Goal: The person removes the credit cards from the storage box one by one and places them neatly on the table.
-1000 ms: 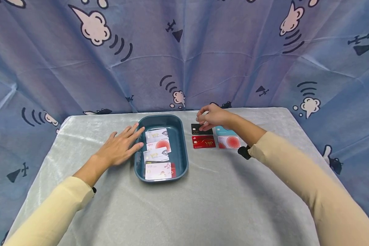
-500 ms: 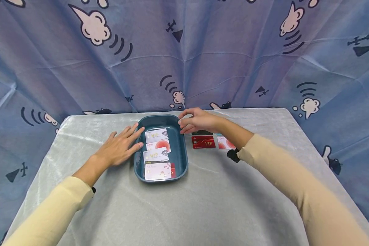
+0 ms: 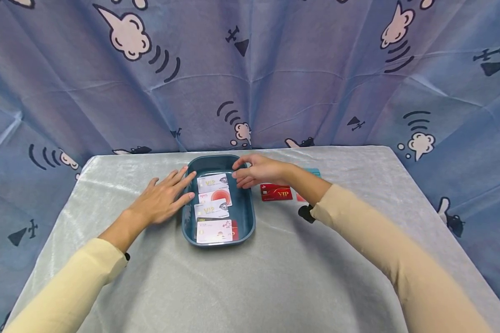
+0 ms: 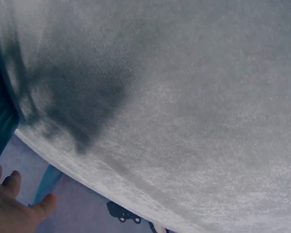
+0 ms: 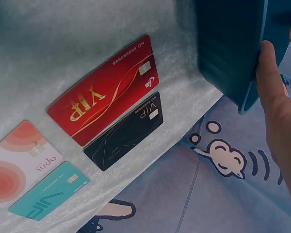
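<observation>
A big blue-purple cloth curtain [image 3: 300, 88] with cartoon puffs hangs behind everything. In front of it is a table [image 3: 250, 286] with a silvery-grey cloth on top. A person reaches in with long cream sleeves [image 3: 383, 249].

A dark blue plastic-looking tray [image 3: 246, 226], a rectangle with round corners, sits on the table. The left hand [image 3: 162, 198] lies at its left side. That grip is wide, fingers spread, holding nothing. The right hand [image 3: 260, 171] is over the tray's right rim, near the far end. Its grip is bent, with a small gap between fingertips; one cannot tell if it holds anything.

Flat cards lie in the tray, some overlapping. The clearest are a white card with pink flowers [image 3: 214, 232] at the near end and a white card with a red circle [image 3: 218, 197] farther back.

Right of the tray, four flat cards lie on the table: red [image 5: 106, 92], black [image 5: 128, 128], white with pink circles [image 5: 22, 162] and teal [image 5: 51, 191].
</observation>
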Available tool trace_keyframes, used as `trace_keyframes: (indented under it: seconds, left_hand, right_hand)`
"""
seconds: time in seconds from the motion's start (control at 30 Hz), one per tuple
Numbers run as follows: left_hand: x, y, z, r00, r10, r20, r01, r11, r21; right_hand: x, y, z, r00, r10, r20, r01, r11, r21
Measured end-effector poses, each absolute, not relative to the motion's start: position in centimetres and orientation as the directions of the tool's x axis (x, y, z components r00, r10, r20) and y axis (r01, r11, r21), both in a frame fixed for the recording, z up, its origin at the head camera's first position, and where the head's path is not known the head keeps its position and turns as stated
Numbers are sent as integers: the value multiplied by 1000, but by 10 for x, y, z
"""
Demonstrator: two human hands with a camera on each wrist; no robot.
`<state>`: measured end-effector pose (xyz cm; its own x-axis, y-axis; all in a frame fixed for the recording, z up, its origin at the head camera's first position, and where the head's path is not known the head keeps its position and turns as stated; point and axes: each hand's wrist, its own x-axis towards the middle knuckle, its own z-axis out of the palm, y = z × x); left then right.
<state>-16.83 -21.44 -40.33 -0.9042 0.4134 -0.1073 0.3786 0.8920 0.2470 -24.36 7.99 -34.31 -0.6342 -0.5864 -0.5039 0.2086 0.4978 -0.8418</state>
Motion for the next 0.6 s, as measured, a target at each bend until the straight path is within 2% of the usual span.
trace_keyframes:
  seconds: [0.6]
  left_hand:
    - [-170, -214, -403, -903, 412, -121, 374, 894, 247]
  right_hand:
    - [-236, 61, -348, -578, -589, -565, 226, 550, -804]
